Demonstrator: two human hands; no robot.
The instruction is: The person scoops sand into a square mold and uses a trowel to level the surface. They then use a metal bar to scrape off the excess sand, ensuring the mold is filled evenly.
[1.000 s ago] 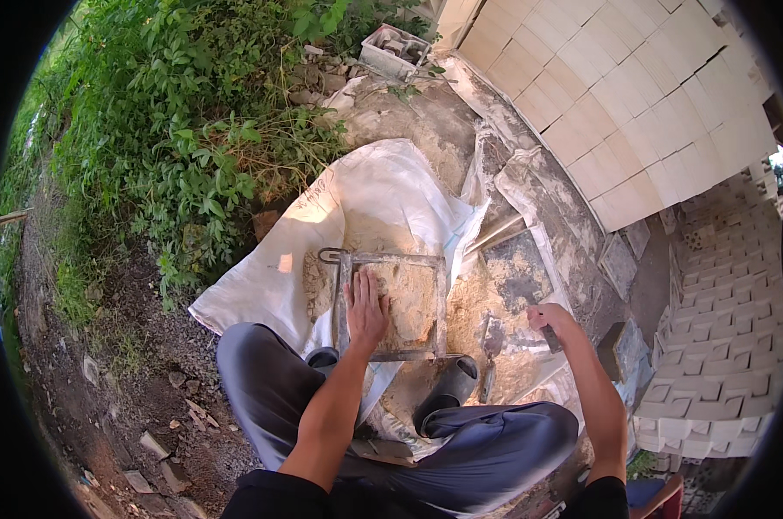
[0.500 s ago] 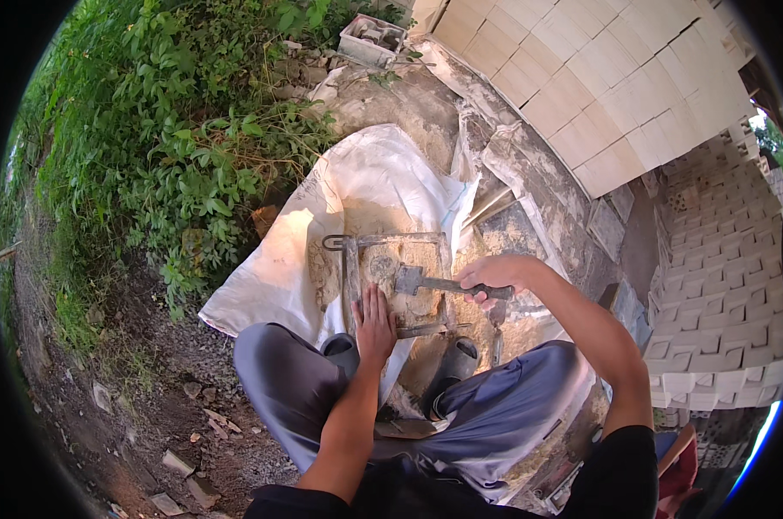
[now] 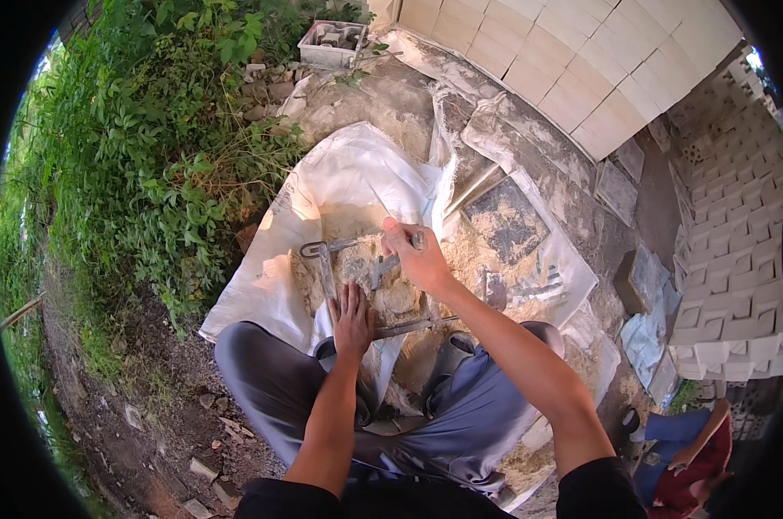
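I squat over a metal frame mould that lies on white sacking and is packed with sandy clay. My left hand presses flat, fingers spread, on the near side of the clay. My right hand is closed on the handle of a small trowel, whose blade rests on the clay at the mould's middle. My grey trouser legs and dark shoes sit just below the mould.
Dense green weeds fill the left. A grey tray of stones stands at the top. Stacked pale bricks form a wall at upper right, more bricks at right. Another person in red crouches at lower right.
My right hand came in from the right side, took up the trowel and moved it left over the mould. My left hand stayed on the clay.
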